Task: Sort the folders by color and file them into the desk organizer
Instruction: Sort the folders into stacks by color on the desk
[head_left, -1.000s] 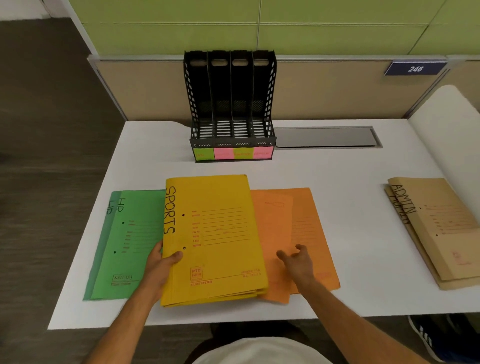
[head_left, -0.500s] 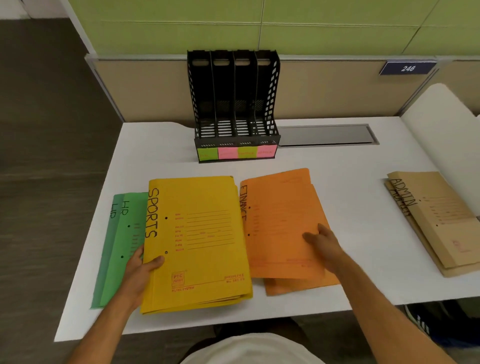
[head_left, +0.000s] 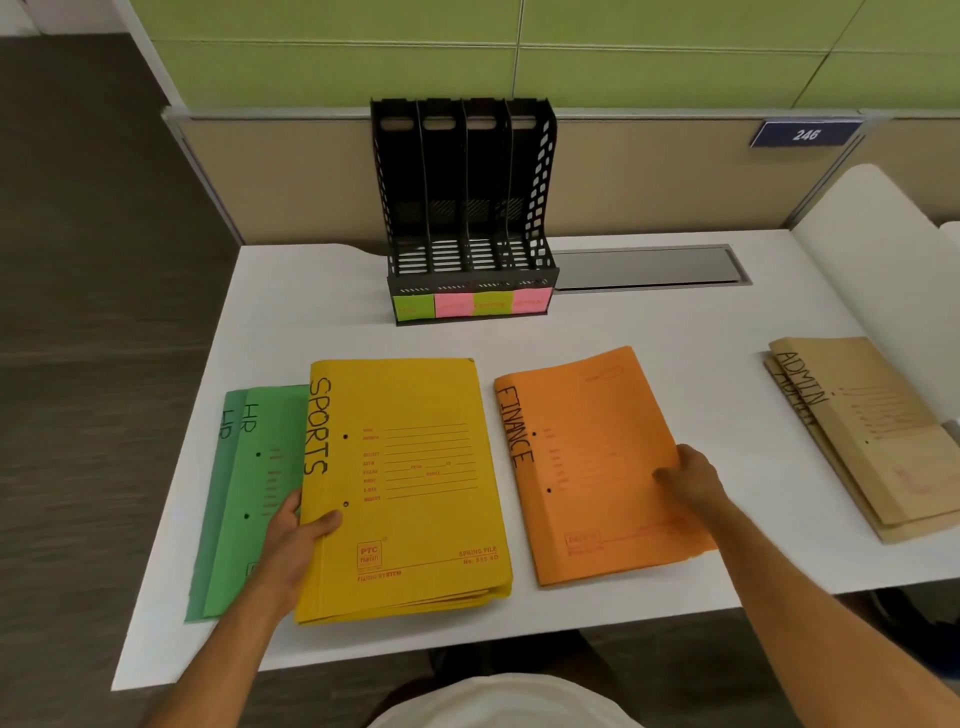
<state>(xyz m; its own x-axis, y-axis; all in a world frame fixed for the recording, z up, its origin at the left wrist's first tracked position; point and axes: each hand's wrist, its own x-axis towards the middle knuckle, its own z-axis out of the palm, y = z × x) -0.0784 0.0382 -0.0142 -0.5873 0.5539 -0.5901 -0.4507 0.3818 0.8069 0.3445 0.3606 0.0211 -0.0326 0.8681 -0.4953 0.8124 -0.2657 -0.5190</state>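
A stack of yellow SPORTS folders (head_left: 415, 483) lies at the front middle of the white desk (head_left: 649, 332). My left hand (head_left: 293, 540) grips its left edge, thumb on top. Under that edge lie two green HR folders (head_left: 249, 483). To the right lie orange FINANCE folders (head_left: 592, 467); my right hand (head_left: 691, 478) holds their right edge, thumb on top. Brown ADMIN folders (head_left: 872, 431) are stacked at the far right. The black four-slot organizer (head_left: 467, 208) stands empty at the back, with green and pink labels on its base.
A grey cable hatch (head_left: 649, 267) is set into the desk right of the organizer. A beige partition (head_left: 291, 176) runs behind the desk. A white curved panel (head_left: 883, 249) rises at the right. Dark floor lies to the left.
The orange folders slid out from under the yellow stack to the right and now lie squared together. My right hand went with them. The yellow stack shifted left over the green folders.
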